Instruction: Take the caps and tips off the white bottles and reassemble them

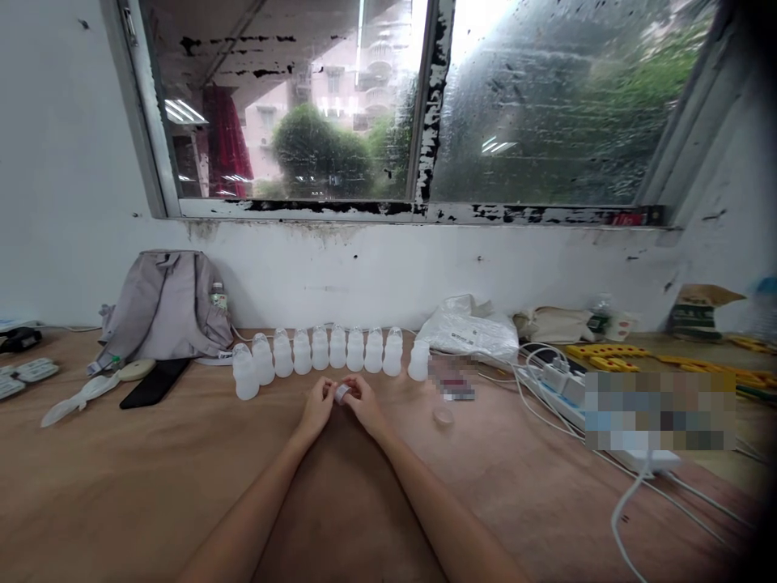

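Note:
My left hand (319, 405) and my right hand (360, 402) meet in front of the bottle row. The fingers of both are closed around a small whitish round piece (341, 393), like a ring or cap; its exact kind is too small to tell. Behind them, several frosted white baby bottles (337, 348) with clear domed covers stand upright in a curved row. At the right end, slightly apart, is a bottle (418, 362) whose top looks flatter, with no clear dome visible. A small translucent round piece (443, 417) lies to the right of my right hand.
On the left are a grey backpack (163, 308), a black phone-like slab (154, 383) and a clear plastic wrapper (78, 402). To the right lie a white plastic bag (470, 328), a power strip (637, 453) with trailing white cables, and yellow plastic parts (607, 355).

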`<action>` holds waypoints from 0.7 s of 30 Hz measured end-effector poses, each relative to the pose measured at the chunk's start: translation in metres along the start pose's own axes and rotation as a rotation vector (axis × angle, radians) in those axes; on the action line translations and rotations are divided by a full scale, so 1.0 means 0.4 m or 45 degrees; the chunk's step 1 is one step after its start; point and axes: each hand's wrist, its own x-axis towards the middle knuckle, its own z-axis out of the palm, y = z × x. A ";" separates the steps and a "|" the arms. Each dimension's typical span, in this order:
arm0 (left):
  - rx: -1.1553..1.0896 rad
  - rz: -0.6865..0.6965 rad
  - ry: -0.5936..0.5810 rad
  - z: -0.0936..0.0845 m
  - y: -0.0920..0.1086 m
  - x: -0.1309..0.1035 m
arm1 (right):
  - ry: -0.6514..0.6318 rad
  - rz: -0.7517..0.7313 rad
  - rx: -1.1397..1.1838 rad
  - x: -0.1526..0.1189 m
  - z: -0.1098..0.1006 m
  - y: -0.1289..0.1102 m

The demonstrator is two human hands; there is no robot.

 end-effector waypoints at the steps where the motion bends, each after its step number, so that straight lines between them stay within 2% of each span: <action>1: -0.043 -0.029 -0.013 0.002 -0.004 0.001 | 0.006 0.000 -0.041 -0.003 0.003 -0.007; 7: -0.102 -0.083 0.060 0.006 -0.013 -0.004 | 0.148 0.054 -0.284 -0.006 -0.002 -0.022; 13: -0.025 0.084 -0.072 0.005 0.016 -0.026 | 0.187 0.082 -0.354 -0.001 -0.012 -0.011; 21: 0.127 0.092 -0.142 0.002 0.034 -0.032 | 0.153 0.102 -0.551 0.000 -0.018 -0.033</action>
